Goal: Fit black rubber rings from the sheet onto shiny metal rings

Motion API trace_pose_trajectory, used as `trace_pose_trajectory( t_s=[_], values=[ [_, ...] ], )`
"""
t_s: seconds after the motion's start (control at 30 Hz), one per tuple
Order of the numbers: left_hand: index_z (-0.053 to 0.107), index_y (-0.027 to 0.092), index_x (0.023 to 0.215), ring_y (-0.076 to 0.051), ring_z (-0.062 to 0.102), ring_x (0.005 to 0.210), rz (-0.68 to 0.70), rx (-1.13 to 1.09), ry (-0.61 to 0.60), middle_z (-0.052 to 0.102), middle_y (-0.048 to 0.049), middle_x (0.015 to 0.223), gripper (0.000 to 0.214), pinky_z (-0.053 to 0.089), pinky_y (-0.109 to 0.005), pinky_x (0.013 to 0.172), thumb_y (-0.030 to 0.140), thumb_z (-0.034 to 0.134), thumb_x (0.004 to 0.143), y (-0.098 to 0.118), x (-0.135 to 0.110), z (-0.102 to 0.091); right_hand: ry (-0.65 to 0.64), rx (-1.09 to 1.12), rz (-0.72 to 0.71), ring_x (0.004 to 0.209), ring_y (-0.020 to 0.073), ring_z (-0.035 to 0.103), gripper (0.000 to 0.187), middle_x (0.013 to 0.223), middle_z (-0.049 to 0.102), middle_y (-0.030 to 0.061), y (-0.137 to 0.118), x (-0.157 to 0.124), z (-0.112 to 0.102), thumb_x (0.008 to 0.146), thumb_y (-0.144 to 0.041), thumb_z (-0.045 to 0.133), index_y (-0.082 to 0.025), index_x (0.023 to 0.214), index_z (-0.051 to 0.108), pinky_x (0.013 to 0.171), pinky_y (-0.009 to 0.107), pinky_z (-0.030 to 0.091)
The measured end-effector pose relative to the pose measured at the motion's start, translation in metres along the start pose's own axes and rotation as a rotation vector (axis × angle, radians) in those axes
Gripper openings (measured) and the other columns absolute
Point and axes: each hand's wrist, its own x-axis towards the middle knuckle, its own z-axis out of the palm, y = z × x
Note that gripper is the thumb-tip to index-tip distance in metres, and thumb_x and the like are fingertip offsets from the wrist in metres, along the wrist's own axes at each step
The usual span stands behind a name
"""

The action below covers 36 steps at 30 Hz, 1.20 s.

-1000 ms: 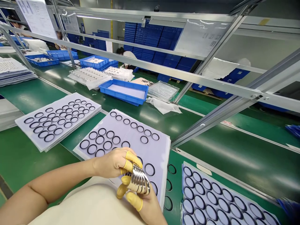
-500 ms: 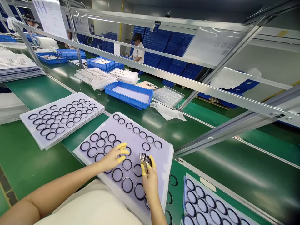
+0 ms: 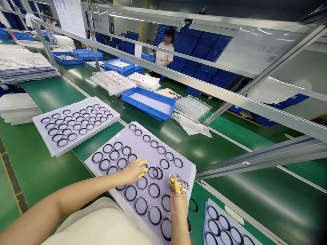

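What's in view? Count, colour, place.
Table: one, green, centre
Ring sheets: three, pale, left, centre, right
Sheet rings: many, black, on sheets
Loose rings: two, black, beside centre sheet
Held rings: several, silver, right
Other stacks: two, white, left
Trays: several, blue, far side
Packs: several, whitish or clear, by trays
Frame: one, silver, overhead
Papers: several, white, on frame
Crates: many, blue, background
Co-workers: at least two, pale tops, background
Left hand: one, yellow-tipped, over centre sheet
Right hand: one, yellow-tipped, holding rings
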Motion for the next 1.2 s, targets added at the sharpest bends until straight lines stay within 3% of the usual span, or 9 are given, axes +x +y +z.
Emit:
trace_pose_trajectory(
  t_s=[0.17,0.27,0.37,0.43,0.53,0.7,0.87,1.07,1.2],
  values=[
    [0.070,0.018,0.094,-0.027,0.052,0.110,0.121,0.137,-0.075,0.060,-0.0101,0.115,0.014,0.044,-0.041,0.094,0.019,0.064,0.081,0.016,0.042,0.025,0.017,0.025,-0.019,0.081,0.0251,0.069,0.046,0.083,0.074,0.0070,-0.006,0.006,-0.016,0.076,-0.061,0.052,-0.018,0.083,0.066,0.071,0.041,0.057],
    [0.070,0.015,0.085,-0.028,0.053,0.106,0.190,0.203,-0.112,0.062,-0.0116,0.107,0.009,0.046,-0.040,0.089,0.021,0.068,0.079,0.023,0.056,0.038,0.025,-0.136,-0.078,0.095,0.0316,0.065,0.044,0.091,0.073,0.0114,-0.003,0.003,-0.021,0.074,-0.059,0.056,-0.017,0.083,0.069,0.082,0.047,0.051],
    [0.070,0.013,0.080,-0.027,0.053,0.103,0.243,0.252,-0.128,0.063,-0.0121,0.102,0.006,0.045,-0.039,0.086,0.019,0.066,0.080,0.023,0.062,0.047,-0.011,-0.331,-0.204,0.121,0.0390,0.048,0.034,0.117,0.066,0.0181,0.003,-0.004,-0.025,0.069,-0.049,0.065,-0.017,0.080,0.071,0.101,0.054,0.033],
    [0.069,0.014,0.082,-0.026,0.053,0.102,0.267,0.270,-0.119,0.063,-0.0120,0.101,0.009,0.045,-0.038,0.085,0.017,0.061,0.083,0.021,0.063,0.050,-0.075,-0.430,-0.286,0.130,0.0387,0.039,0.022,0.126,0.061,0.0176,0.007,-0.008,-0.028,0.067,-0.039,0.066,-0.019,0.076,0.071,0.107,0.053,0.024],
    [0.068,0.015,0.089,-0.024,0.051,0.105,0.318,0.274,-0.095,0.062,-0.0108,0.108,0.014,0.042,-0.037,0.088,0.015,0.054,0.088,0.022,0.066,0.051,-0.121,-0.541,-0.335,0.129,0.0377,0.041,0.014,0.126,0.062,0.0173,0.013,-0.011,-0.036,0.069,-0.029,0.060,-0.021,0.075,0.070,0.105,0.055,0.024],
    [0.069,0.017,0.085,-0.022,0.051,0.105,0.404,0.268,-0.119,0.063,-0.0080,0.107,0.013,0.041,-0.034,0.087,0.014,0.056,0.087,0.033,0.069,0.058,-0.019,-0.599,-0.317,0.131,0.0436,0.035,0.030,0.133,0.052,0.0264,0.014,-0.012,-0.047,0.077,-0.032,0.050,-0.013,0.087,0.070,0.100,0.063,0.024],
    [0.071,0.016,0.083,-0.026,0.051,0.108,0.362,0.243,-0.114,0.063,-0.0113,0.110,0.016,0.041,-0.038,0.090,0.024,0.059,0.087,0.032,0.063,0.063,-0.046,-0.446,-0.244,0.131,0.0397,0.039,0.023,0.127,0.061,0.0188,0.013,-0.011,-0.048,0.070,-0.033,0.060,-0.017,0.081,0.073,0.107,0.055,0.024],
    [0.072,0.019,0.084,-0.021,0.054,0.106,0.304,0.189,-0.137,0.066,-0.0073,0.107,0.015,0.042,-0.033,0.093,0.028,0.060,0.087,0.028,0.056,0.052,0.106,-0.074,0.023,0.109,0.0352,0.060,0.045,0.114,0.068,0.0145,0.011,-0.006,-0.076,0.072,-0.051,0.062,-0.015,0.098,0.069,0.095,0.052,0.045],
    [0.072,0.019,0.088,-0.021,0.053,0.110,0.257,0.177,-0.133,0.066,-0.0061,0.110,0.017,0.042,-0.033,0.095,0.026,0.056,0.089,0.035,0.063,0.046,0.088,0.215,0.119,0.099,0.0287,0.067,0.040,0.100,0.074,0.0068,0.002,-0.012,-0.090,0.073,-0.056,0.062,-0.020,0.088,0.069,0.087,0.046,0.054]
  ],
)
